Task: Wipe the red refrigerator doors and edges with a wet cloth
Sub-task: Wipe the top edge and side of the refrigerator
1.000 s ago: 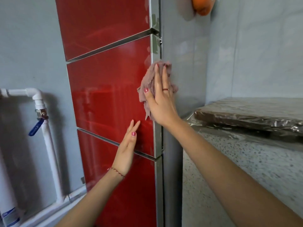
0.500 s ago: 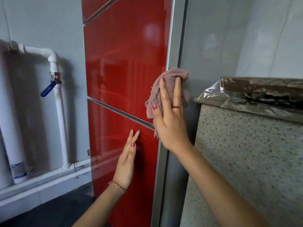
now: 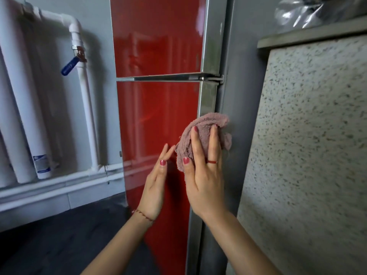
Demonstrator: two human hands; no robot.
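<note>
The red refrigerator's lower door (image 3: 158,120) fills the middle, with the door above it (image 3: 156,36) and a metal gap between them. A silver edge strip (image 3: 206,100) runs down the right side of the doors. My right hand (image 3: 204,175) presses a crumpled pink cloth (image 3: 206,126) flat against that edge and the grey side panel (image 3: 238,86). My left hand (image 3: 156,187) rests open, palm on the lower red door, just left of the cloth, fingers straight.
A speckled stone counter side (image 3: 307,145) stands close on the right, with crinkled foil (image 3: 309,10) on top. White pipes (image 3: 85,100) with a blue valve handle (image 3: 68,66) run along the grey wall on the left. Dark floor (image 3: 59,235) lies below.
My right hand has slid the cloth down the fridge's right edge from the middle door to the lower door. My view has dropped with it. The left hand stays flat on the lower door.
</note>
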